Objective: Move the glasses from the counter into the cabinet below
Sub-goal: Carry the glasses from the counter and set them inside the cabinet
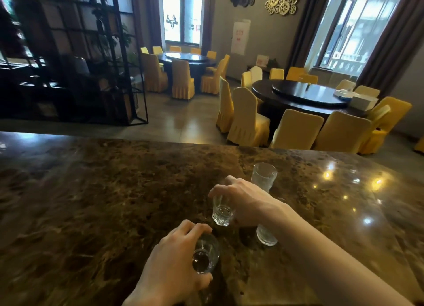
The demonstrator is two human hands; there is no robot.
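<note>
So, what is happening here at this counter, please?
A person is collecting glasses from the marble counter. The left hand grips one glass, tilted toward the camera. The right hand holds a second glass by its rim. Two more glasses wait beside the right arm.

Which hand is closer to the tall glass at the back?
Right. The right hand grips a small glass just in front of the tall glass; the left hand holds another glass nearer the person.

No readable text; wall poster [240,36] print illegible.
</note>
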